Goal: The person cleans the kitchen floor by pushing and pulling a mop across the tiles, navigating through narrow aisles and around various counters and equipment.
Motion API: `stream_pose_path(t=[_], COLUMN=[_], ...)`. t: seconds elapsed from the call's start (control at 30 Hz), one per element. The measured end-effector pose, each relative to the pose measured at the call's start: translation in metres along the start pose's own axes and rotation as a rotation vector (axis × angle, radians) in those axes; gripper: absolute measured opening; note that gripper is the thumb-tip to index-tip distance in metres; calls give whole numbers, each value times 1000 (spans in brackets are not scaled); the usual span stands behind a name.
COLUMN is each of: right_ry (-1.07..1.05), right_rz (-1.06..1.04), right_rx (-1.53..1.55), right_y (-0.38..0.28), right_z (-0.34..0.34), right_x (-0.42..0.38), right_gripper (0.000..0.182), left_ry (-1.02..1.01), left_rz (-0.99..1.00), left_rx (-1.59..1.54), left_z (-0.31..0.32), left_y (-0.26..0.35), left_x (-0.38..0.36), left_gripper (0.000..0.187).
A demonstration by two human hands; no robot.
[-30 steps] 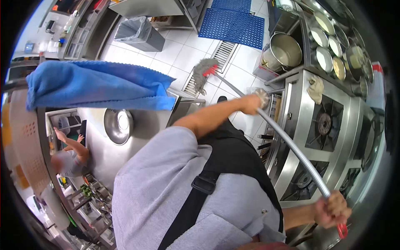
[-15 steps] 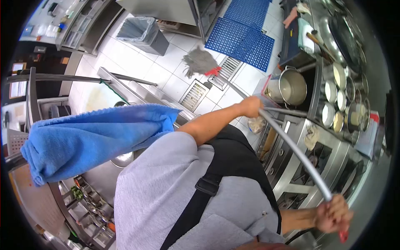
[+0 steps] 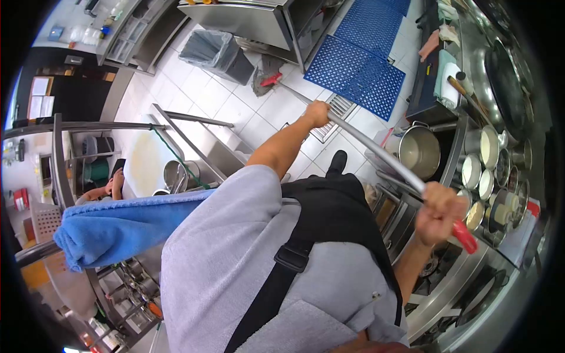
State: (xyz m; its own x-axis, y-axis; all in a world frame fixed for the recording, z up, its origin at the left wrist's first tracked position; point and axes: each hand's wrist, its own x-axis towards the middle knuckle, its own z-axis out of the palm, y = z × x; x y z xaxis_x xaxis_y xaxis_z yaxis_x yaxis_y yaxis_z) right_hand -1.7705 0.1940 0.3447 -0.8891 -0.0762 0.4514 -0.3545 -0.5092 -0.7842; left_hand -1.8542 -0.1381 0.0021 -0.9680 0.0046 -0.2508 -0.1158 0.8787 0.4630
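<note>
A mop spans the view, gripped by both my hands. My left hand (image 3: 318, 113) is closed round the lower part of its grey metal handle (image 3: 376, 150). My right hand (image 3: 438, 213) wraps the upper end, just below the red grip (image 3: 465, 236). The handle slants down to a red clamp (image 3: 271, 79) and a grey, stringy mop head (image 3: 263, 82). That head lies on the white tiled floor (image 3: 238, 109), close beside a grey bin (image 3: 220, 56) with a clear liner.
Blue perforated mats (image 3: 356, 73) and a floor grate (image 3: 334, 117) lie ahead. A large pot (image 3: 418, 150) stands at right, near stoves and several small pots (image 3: 487, 147). At left, a blue towel (image 3: 129, 226) hangs over a rail; another person's hands (image 3: 113, 183) show beyond.
The mop head has moved left and forward to the bin. Both hands have travelled with the handle, my right hand rising forward. A foot and another person's arms have come into view.
</note>
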Motion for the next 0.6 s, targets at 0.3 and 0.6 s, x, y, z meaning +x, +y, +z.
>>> stream_pose_path(t=[0.3,0.6], right_ry=[-292,-286], right_rz=[-104,271], right_rx=[197,199], right_y=[-125,84], right_z=[-97,47], right_x=[147,137], right_gripper=[31,35], left_ry=[-53,180], left_rz=[270,-352], left_rx=[-300,-101], left_z=[-37,-51], left_y=[165,-82], left_x=[-23,-29], left_gripper=[21,26])
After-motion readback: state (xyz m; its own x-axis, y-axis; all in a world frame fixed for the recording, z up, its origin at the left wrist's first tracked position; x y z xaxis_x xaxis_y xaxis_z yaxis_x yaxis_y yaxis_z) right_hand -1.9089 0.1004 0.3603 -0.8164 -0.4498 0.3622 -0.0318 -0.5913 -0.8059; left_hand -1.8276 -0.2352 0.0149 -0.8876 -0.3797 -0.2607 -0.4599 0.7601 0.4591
